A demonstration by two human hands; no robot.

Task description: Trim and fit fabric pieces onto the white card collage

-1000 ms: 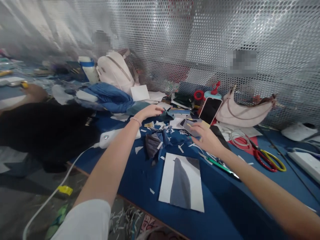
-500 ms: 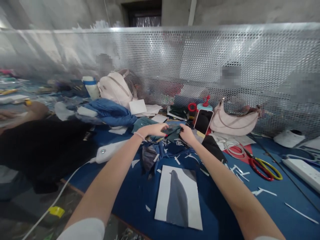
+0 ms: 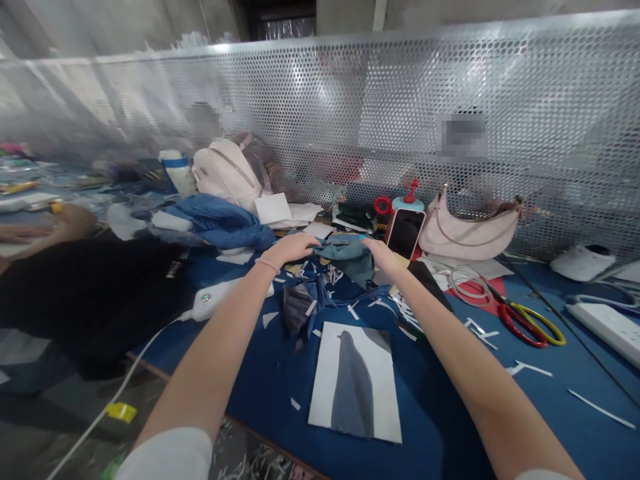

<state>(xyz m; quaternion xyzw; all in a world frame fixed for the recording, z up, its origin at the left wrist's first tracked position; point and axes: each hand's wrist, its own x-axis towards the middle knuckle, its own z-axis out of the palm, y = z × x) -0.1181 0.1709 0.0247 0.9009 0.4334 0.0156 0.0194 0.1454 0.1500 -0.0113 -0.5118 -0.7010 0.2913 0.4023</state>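
Head view: both bare hands reach forward over the dark blue tabletop (image 3: 270,373), a piece of teal cloth (image 3: 353,257) stretched between them. The left hand (image 3: 295,248) has its fingers closed on the cloth's left end; the right hand (image 3: 379,253) grips the right end, though its fingers are partly hidden. The cloth sags in the middle — its lower edge hangs above scattered paper scraps and strips.

Nearer the person lies a crumpled navy cloth (image 3: 297,308), and just in front of that a white card (image 3: 323,380) bearing a grey, bird-like shape (image 3: 353,387). A white oblong device (image 3: 213,300) with a cable sits beyond the left forearm, and a black piece (image 3: 430,285) lies beside the right one.

Behind the hands, a phone (image 3: 406,233) leans upright just beside a pale pink handbag (image 3: 470,233). Red and yellow scissors (image 3: 533,325) lie to the right, near a white power strip (image 3: 607,327). Blue fabric (image 3: 225,223) is heaped on the left, with a pale backpack (image 3: 227,173) and a bottle (image 3: 177,173) behind it — all before a perforated metal screen (image 3: 310,120). At far left, a co-worker's hand (image 3: 75,225) rests near a yellow object.
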